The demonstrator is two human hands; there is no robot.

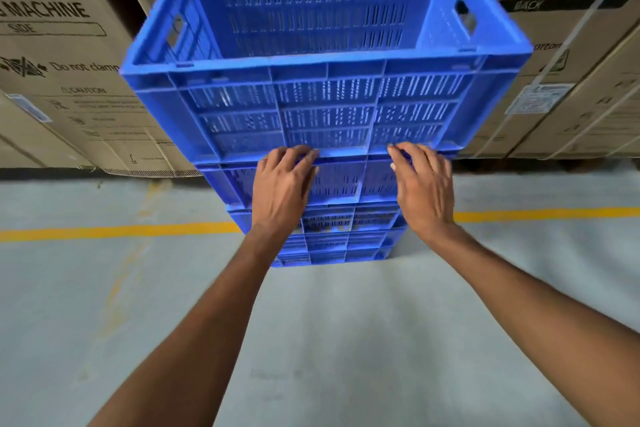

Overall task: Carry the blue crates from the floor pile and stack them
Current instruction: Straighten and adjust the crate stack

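Observation:
A tall stack of blue slotted crates (pixel 332 218) stands on the grey floor in front of me. The top blue crate (pixel 325 94) is empty, and I look down into it. My left hand (pixel 282 184) lies against the near wall where the top crate's bottom edge meets the crate below, its fingertips bent onto that edge. My right hand (pixel 424 184) rests the same way a little to the right. Whether the fingers hook under the edge is hidden.
Large cardboard washing-machine boxes (pixel 65 80) stand close behind the stack on the left, and more such boxes (pixel 568 55) on the right. A yellow line (pixel 121 229) runs across the concrete floor (pixel 329 340) on both sides of the stack.

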